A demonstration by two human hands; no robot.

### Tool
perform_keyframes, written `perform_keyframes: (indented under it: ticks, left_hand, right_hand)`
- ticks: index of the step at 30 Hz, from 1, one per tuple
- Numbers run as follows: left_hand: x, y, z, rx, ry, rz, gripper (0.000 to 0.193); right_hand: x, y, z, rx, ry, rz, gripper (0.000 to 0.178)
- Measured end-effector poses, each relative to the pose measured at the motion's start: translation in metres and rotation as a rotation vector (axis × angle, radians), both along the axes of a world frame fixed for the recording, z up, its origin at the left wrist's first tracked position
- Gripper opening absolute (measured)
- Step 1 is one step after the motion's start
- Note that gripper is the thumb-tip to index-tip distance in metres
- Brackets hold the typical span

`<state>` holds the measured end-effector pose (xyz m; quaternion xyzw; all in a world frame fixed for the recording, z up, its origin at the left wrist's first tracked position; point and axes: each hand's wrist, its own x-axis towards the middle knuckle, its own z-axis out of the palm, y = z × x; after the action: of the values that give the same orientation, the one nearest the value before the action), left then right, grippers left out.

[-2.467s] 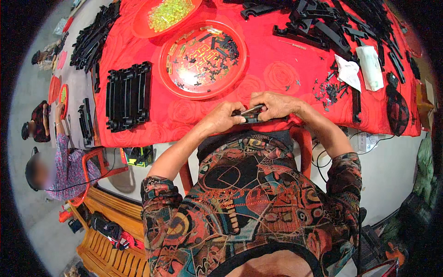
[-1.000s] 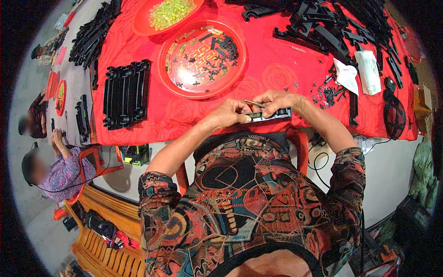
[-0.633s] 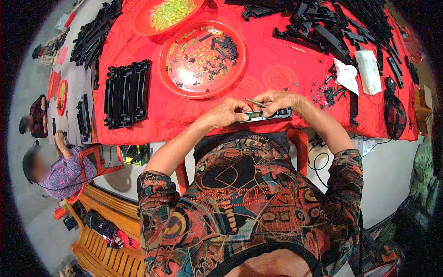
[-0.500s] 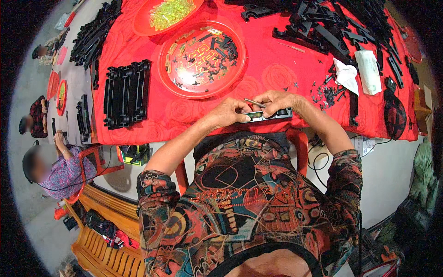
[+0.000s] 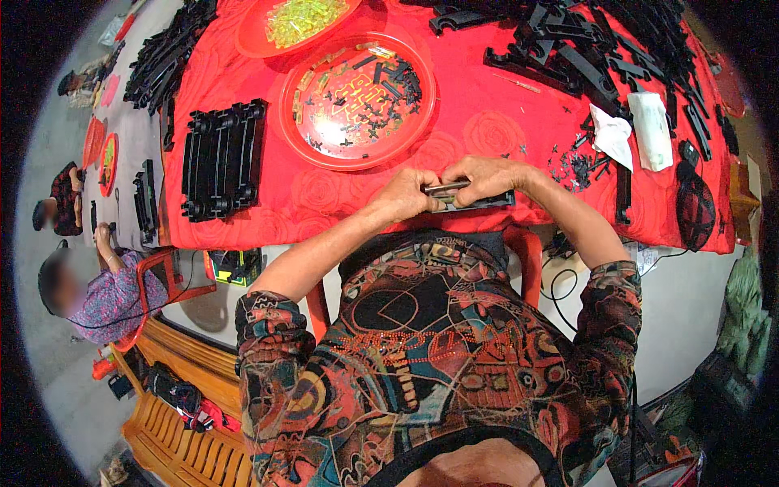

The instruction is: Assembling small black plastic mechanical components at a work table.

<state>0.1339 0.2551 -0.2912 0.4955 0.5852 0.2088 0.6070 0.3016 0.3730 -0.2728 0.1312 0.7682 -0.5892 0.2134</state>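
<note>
Close to the table's front edge, a long black plastic part (image 5: 497, 200) lies crosswise between my hands. My left hand (image 5: 408, 196) is closed on its left end, fingertips bent in. My right hand (image 5: 491, 178) curls over its middle, thumb pressed down and fingers closed. A short grey metal rod (image 5: 449, 187) runs level along the part between both sets of fingertips; the right fingers grip it. Whether the left fingers also press on it is hard to tell. Beyond my hands stands a round red tray (image 5: 357, 158) with small black cross-shaped pieces and yellowish clear pieces.
Black parts (image 5: 223, 162) lie in a row at left; a larger heap (image 5: 568, 49) fills the back right. A red bowl (image 5: 312, 42) holds yellow-green pieces. White tissue (image 5: 613, 136), a white roll (image 5: 649, 130) and loose black bits (image 5: 572, 166) lie right. Another person (image 5: 105, 284) sits left.
The metal rod has swung from slanting in my right hand to lying level along the black part. My right fingers have moved left, closer to my left hand.
</note>
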Motion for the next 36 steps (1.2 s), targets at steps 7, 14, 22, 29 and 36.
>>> perform_keyframes:
  ticks: [7, 14, 22, 29, 36]
  left_hand:
    - [-0.006, 0.006, 0.014, 0.396, 0.347, -0.009, 0.018]
    - [0.004, -0.001, 0.015, 0.56, 0.63, -0.028, 0.017]
    - [-0.002, -0.024, 0.02, 1.033, 0.644, -0.019, 0.029]
    - [-0.013, -0.035, 0.017, 1.05, 0.784, -0.239, 0.027]
    - [-0.014, -0.034, 0.002, 1.021, 0.785, -0.26, 0.031]
  right_hand:
    - [0.001, 0.021, 0.0, 0.461, 0.25, -0.101, 0.029]
    - [0.028, 0.029, 0.018, 0.531, 0.353, -0.551, 0.021]
    - [0.047, -0.01, 0.042, 0.441, 0.176, -0.809, 0.014]
    - [0.047, -0.039, 0.048, 0.369, 0.393, -0.678, 0.019]
    - [0.027, -0.048, 0.042, 0.551, 0.173, -0.648, 0.014]
